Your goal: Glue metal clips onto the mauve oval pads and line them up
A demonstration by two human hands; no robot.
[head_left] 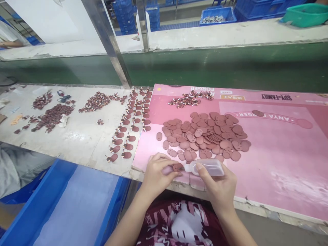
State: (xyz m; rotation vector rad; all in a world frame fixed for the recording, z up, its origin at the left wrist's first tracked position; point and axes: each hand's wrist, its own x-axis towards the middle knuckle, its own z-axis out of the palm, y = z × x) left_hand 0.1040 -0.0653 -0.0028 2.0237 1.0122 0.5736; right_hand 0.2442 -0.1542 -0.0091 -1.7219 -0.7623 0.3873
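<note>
Workshop interior: a pale bench point(84, 147) below a long green band point(217, 65).
A metal post point(107, 39) slants down at upper left, beside a white panel point(56, 24); past the white ledge point(217, 34), blue crates point(124, 15) stand stacked at the top of the frame, with grey floor point(186, 15) between them.

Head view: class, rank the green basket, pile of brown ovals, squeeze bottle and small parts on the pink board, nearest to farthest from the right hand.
1. Squeeze bottle: in the right hand.
2. Pile of brown ovals: beyond the bottle.
3. Small parts: near the pink board's far edge.
4. Green basket: far ledge, upper right.
</note>
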